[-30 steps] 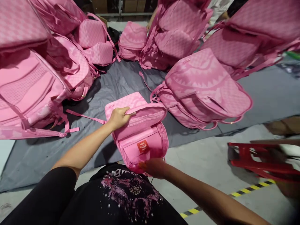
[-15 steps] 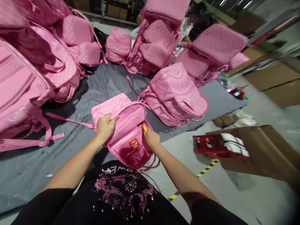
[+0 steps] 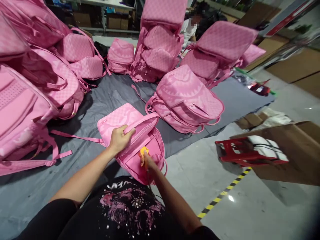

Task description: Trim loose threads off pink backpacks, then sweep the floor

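Note:
A pink patterned backpack [image 3: 120,118] lies in front of me, unzipped, its inside showing. My left hand [image 3: 122,138] is closed on the edge of its opened panel and holds it up, thumb on top. Inside the opening is my right hand [image 3: 147,160], closed around a small yellow tool [image 3: 144,151]; the fingers cover most of it, so its kind is unclear. The red label inside is mostly hidden behind that hand. Just beyond, another pink backpack [image 3: 188,96] lies on the grey sheet [image 3: 100,100].
More pink backpacks [image 3: 47,83] are piled at the left, with stacks [image 3: 160,40] at the back. A person [image 3: 191,28] is behind them. On the right, a red stool [image 3: 232,151] with white bundles stands by a cardboard box [image 3: 292,166], near yellow-black floor tape [image 3: 225,193].
My right hand has moved from the bag's right edge leftward into the opening with the yellow tool. My left hand has shifted slightly right with the panel. The view has shifted a little.

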### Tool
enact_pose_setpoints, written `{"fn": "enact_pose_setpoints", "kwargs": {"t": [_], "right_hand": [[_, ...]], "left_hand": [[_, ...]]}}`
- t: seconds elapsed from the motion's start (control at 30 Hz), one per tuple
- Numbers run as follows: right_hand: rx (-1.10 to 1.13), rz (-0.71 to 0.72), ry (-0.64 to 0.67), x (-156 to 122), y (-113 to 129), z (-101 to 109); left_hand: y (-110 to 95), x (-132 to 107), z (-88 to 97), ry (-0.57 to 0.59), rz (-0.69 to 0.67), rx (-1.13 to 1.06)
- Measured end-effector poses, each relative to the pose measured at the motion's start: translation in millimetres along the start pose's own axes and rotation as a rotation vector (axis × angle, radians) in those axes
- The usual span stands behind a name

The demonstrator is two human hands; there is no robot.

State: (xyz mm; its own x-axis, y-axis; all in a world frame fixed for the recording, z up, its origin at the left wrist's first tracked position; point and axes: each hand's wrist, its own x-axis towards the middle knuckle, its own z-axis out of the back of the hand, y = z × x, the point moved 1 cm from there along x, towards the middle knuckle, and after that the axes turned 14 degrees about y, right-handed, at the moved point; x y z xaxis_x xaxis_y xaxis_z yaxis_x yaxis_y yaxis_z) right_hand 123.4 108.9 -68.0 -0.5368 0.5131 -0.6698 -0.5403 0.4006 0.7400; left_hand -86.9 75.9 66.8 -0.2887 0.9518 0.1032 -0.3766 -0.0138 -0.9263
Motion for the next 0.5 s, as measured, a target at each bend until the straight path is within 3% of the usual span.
{"fn": "enact_pose_setpoints", "kwargs": {"t": [0.17, 0.23, 0.33, 0.5], "right_hand": [[0.288, 0.191, 0.04, 3, -17, -37], [0.411, 0.253, 0.05, -1, -21, -37], [0.528, 0.28, 0.007, -2, -20, -29], [0.387, 0.198, 0.015, -3, -11, -18]], "left_hand": [[0, 13, 12.2, -0.144, -0.028, 0.049], [-4, 18, 18.8, -0.184, -0.071, 0.105], [-12, 23, 19.0, -0.135, -0.131, 0.161], [-16, 29, 7.5, -0.067, -0.18, 0.197]]}}
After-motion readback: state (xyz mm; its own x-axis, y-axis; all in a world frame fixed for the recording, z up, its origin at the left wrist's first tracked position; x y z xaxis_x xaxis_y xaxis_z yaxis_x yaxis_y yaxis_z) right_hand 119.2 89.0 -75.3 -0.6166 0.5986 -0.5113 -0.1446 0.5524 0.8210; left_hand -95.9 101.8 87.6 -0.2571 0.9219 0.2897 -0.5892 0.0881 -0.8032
